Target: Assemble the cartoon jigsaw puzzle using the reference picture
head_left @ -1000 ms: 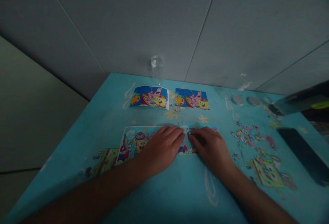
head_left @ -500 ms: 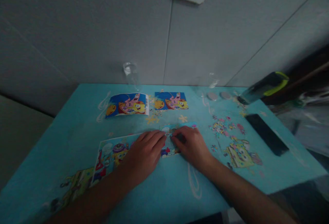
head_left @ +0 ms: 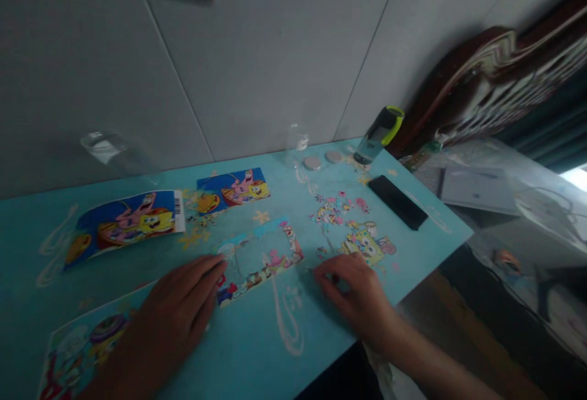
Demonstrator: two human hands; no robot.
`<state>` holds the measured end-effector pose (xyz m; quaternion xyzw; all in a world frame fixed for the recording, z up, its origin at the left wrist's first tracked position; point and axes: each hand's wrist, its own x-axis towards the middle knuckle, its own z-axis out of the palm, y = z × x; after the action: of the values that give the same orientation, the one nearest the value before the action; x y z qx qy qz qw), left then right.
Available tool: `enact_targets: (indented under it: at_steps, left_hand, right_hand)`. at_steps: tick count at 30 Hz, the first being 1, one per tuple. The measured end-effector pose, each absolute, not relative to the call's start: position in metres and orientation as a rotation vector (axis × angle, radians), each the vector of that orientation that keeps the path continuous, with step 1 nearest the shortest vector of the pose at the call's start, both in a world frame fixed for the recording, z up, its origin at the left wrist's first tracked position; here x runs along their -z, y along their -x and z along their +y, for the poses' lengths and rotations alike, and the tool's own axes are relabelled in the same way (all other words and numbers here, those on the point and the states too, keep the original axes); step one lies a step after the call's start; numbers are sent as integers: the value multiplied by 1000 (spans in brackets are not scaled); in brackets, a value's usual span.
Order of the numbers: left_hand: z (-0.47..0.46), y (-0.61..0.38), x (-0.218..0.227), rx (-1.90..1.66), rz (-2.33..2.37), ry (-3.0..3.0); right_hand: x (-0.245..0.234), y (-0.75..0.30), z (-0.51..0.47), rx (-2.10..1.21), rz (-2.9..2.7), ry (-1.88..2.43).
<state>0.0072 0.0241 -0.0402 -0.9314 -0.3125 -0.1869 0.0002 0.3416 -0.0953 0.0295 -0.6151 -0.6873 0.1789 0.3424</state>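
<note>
A partly assembled jigsaw puzzle (head_left: pixel 263 276) lies mid-table, its border joined around a bare middle. My left hand (head_left: pixel 186 302) rests with outstretched fingers at the puzzle's left edge and over a cartoon picture sheet (head_left: pixel 71 348), part of which it hides. Just right of the puzzle's lower right corner, my right hand (head_left: pixel 351 284) hovers low over the table with thumb and forefinger pinched together. Whatever is between those fingertips is too small to make out. Beyond that hand, small loose puzzle pieces (head_left: pixel 332 209) lie scattered in a heap.
Two blue cartoon pictures (head_left: pixel 132 222) lie toward the wall. Along the back are clear jars (head_left: pixel 298 143), two round lids (head_left: pixel 312 162) and a water bottle (head_left: pixel 378 135). A black phone-like slab (head_left: pixel 397 202) lies near the table's right edge.
The view has swung right, so the table appears shifted left. My right hand has left the puzzle's inside and moved to its lower right outside. My left hand stays at the left edge.
</note>
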Motion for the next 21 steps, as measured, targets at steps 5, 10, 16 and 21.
enact_targets:
  at_steps: [5, 10, 16, 21]
  left_hand:
    - [29, 0, 47, 552, -972, 2938]
    - [31, 6, 51, 559, -1002, 2941]
    - [31, 6, 46, 584, -1005, 2972]
    - [31, 5, 49, 622, -1006, 2971]
  right_hand:
    - [-10, -428, -126, -299, -1344, 2012]
    - [1, -484, -124, -295, -1062, 2136]
    - [0, -491, -95, -226, -1066, 2175]
    - [-3, -482, -83, -196, -1051, 2201]
